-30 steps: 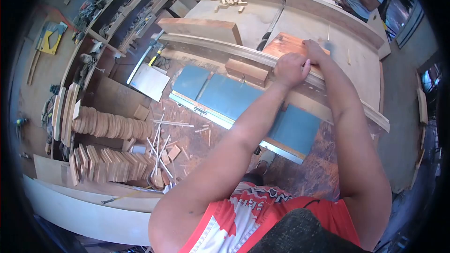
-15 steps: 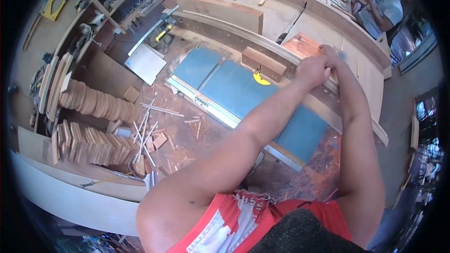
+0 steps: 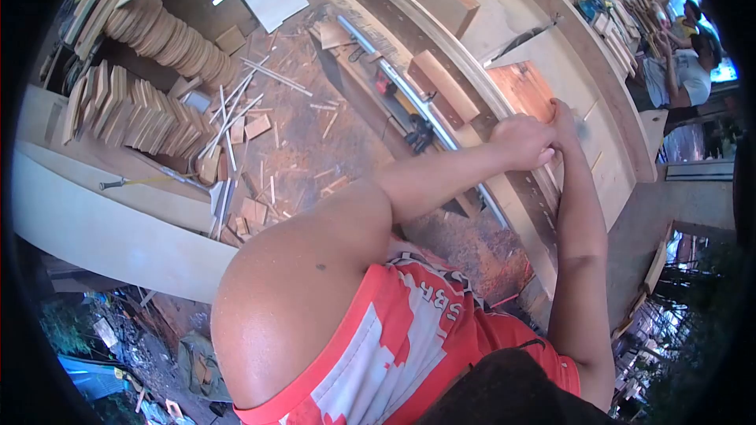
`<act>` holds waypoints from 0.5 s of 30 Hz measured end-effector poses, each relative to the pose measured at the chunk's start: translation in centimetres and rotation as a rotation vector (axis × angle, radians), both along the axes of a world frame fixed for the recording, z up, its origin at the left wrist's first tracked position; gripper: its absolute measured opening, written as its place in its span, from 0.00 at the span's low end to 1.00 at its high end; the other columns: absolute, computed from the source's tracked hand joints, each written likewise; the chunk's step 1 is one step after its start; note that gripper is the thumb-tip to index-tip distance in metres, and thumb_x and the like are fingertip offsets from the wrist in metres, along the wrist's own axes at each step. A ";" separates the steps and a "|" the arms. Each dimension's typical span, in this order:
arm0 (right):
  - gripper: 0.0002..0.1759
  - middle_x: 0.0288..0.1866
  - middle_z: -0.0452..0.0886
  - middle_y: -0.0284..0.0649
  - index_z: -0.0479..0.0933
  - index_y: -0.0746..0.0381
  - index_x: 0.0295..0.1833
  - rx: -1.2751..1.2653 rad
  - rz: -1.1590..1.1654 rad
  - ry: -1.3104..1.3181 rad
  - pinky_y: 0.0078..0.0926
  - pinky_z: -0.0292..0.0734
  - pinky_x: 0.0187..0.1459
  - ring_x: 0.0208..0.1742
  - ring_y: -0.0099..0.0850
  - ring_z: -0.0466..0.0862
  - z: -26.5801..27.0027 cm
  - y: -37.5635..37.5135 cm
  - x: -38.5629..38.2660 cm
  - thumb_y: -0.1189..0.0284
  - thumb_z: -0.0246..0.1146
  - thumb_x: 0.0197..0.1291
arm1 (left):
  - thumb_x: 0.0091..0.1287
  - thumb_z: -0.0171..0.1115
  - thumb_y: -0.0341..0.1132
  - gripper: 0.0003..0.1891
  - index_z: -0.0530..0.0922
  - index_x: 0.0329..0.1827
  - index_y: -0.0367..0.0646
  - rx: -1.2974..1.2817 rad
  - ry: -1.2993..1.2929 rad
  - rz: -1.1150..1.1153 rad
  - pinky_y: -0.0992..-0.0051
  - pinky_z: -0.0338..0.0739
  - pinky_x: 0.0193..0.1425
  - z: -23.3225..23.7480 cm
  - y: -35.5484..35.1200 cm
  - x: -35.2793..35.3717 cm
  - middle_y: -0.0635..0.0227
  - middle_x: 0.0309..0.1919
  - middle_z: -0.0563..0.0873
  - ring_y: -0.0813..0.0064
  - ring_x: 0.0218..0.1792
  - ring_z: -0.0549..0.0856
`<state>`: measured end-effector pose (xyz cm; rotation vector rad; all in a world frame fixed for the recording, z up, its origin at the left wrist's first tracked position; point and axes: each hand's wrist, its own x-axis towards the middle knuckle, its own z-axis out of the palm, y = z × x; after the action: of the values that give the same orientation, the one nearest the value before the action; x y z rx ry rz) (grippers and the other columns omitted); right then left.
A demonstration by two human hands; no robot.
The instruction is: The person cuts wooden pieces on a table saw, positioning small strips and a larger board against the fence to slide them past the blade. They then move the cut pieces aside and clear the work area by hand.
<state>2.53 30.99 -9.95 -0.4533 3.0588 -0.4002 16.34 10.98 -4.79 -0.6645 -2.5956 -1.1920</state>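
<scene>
My left hand [image 3: 523, 143] is closed over a long wooden rail [image 3: 465, 55], and its knuckles hide what lies under the palm. Pressed up against it, my right hand [image 3: 562, 127] has its fingers curled, partly covered by the left one. Just beyond both hands lies a reddish-brown board [image 3: 521, 88] on pale plywood [image 3: 543, 51]. A short wooden block [image 3: 442, 88] is attached on the near side of the rail. Close to that block runs a silver metal rail [image 3: 429, 118], with red and yellow parts beside it.
Stacked cut wood pieces [image 3: 138, 106] and rounded wood discs [image 3: 169, 35] stand at the left. Thin sticks [image 3: 236, 102] and offcuts litter the dusty floor. A white board [image 3: 118, 212] lies at lower left. Other people [image 3: 677, 71] are at upper right.
The blue tabletop has gone from sight; its silver front edge now shows near the wooden rail, as if tipped. The view has turned. Both hands stay together at the rail.
</scene>
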 end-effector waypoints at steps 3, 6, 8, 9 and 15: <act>0.55 0.69 0.70 0.53 0.67 0.65 0.71 0.030 0.031 -0.036 0.41 0.65 0.73 0.72 0.49 0.69 1.3 -0.4 1.0 0.52 0.81 0.36 | 0.63 0.64 0.42 0.10 0.81 0.37 0.45 0.170 0.228 -0.014 0.57 0.78 0.46 0.6 -0.9 1.8 0.61 0.35 0.84 0.59 0.41 0.84; 0.60 0.68 0.71 0.52 0.68 0.65 0.71 -0.023 -0.031 -0.087 0.42 0.65 0.73 0.71 0.49 0.69 3.5 -1.8 2.9 0.47 0.83 0.32 | 0.64 0.66 0.39 0.09 0.79 0.36 0.42 0.180 0.305 -0.300 0.60 0.78 0.42 -3.7 -6.1 8.1 0.64 0.33 0.81 0.58 0.37 0.82; 0.61 0.68 0.71 0.52 0.68 0.66 0.70 -0.041 -0.041 -0.078 0.42 0.65 0.73 0.71 0.49 0.69 3.3 -1.6 3.0 0.46 0.83 0.31 | 0.64 0.66 0.36 0.07 0.83 0.34 0.42 0.087 0.011 -0.116 0.64 0.80 0.44 -12.0 -10.8 11.6 0.61 0.34 0.86 0.61 0.39 0.86; 0.62 0.68 0.71 0.52 0.68 0.66 0.70 -0.052 -0.024 -0.077 0.42 0.65 0.73 0.71 0.49 0.69 3.2 -1.6 2.9 0.44 0.83 0.29 | 0.64 0.64 0.35 0.07 0.85 0.37 0.41 0.378 -0.176 0.088 0.64 0.80 0.45 -20.2 -13.0 11.6 0.57 0.36 0.88 0.63 0.39 0.87; 0.62 0.64 0.72 0.52 0.69 0.67 0.70 -0.015 -0.001 -0.037 0.41 0.64 0.73 0.69 0.49 0.70 2.9 -1.4 3.0 0.45 0.83 0.30 | 0.78 0.47 0.54 0.26 0.74 0.65 0.42 1.433 -0.611 0.799 0.63 0.79 0.60 -32.1 -21.6 -5.2 0.61 0.56 0.83 0.60 0.55 0.84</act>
<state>5.53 29.63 -7.08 -0.4399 3.0226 -0.4263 11.09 -10.64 -36.91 0.9910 -1.2227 -2.4508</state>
